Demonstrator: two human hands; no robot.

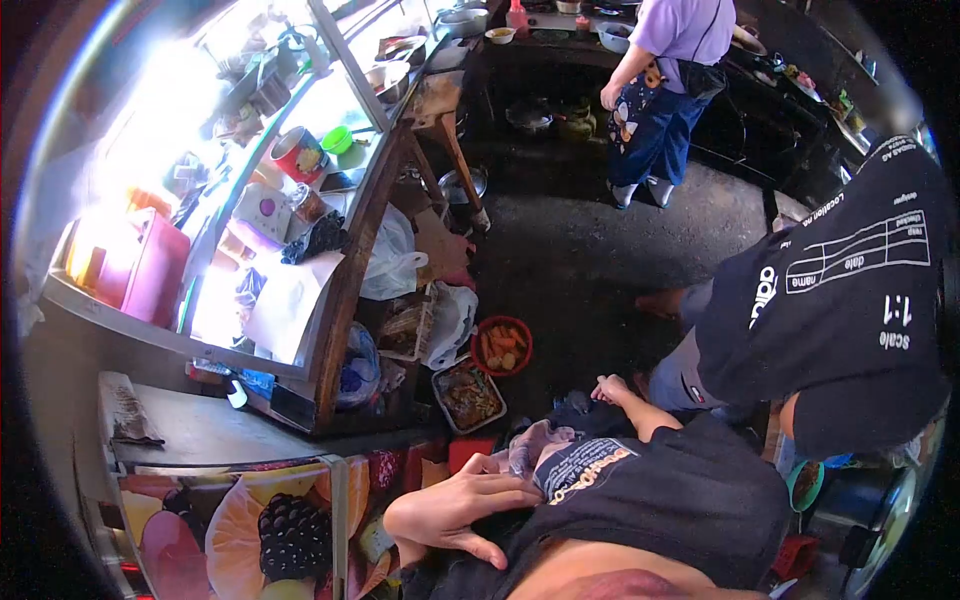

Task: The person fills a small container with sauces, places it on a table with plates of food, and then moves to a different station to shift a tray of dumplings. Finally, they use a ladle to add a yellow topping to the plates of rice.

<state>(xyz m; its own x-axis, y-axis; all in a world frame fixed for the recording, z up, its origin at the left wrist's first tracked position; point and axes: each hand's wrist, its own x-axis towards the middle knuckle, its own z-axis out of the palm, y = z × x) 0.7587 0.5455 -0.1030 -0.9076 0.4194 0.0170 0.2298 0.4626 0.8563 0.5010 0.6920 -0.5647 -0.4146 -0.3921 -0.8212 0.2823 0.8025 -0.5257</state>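
My left hand (465, 508) lies against the front of my black T-shirt (640, 500), its fingers stretched out and the thumb apart. Patterned greyish cloth (540, 445) shows just beyond those fingers. Farther forward, my right hand (612, 390) is held out past the shirt with its fingers curled in. Whatever they may hold is too small to make out. Dark cloth (572, 408) lies close to this hand. On the floor ahead are a red basket (529, 350) with carrots and potatoes, and a tray (437, 385) of mixed food pieces.
A person in a black printed shirt (830, 290) bends close on my right. Another person in a lilac top (680, 30) stands at the far counter. Along the left runs a glass-fronted counter (330, 340) with dishes. Plastic bags (392, 262) lie beneath it. A fruit-print panel (235, 535) is near my left.
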